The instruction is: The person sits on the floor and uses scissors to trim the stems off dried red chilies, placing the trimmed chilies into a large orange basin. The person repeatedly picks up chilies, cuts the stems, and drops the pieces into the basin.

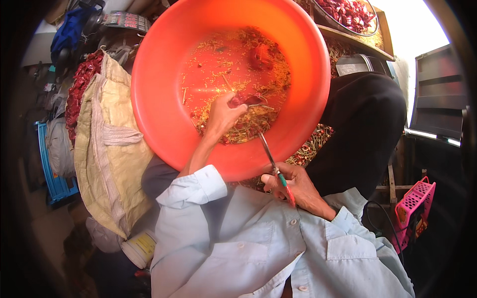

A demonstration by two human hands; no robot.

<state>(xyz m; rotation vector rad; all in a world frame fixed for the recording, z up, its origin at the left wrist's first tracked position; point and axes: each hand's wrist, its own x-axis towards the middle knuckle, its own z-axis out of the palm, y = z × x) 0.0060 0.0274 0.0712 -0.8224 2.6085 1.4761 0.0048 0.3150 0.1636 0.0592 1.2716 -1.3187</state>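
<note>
A large red plastic basin (160, 89) stands before me, with yellow seeds, dried stems and bits of dried red chili over its bottom. Inside it, my left hand (224, 113) pinches dried red chili pods (249, 100) by thumb and fingers, above a heap of stems (246, 128). My right hand (294, 184) is at the basin's near rim, closed around the handles of scissors (269, 151). Their handles are wrapped in green and red, and the blades point up over the rim into the basin. Whether the blades are parted, I cannot tell.
At left a woven sack (108, 156) leans open, dried red chilies (84, 89) beside its mouth. A white bucket (139, 249) lies below it. Cut stems (311, 149) lie between basin and right leg. A tray of chilies (348, 16) is at top right, a pink plastic basket (413, 208) at right.
</note>
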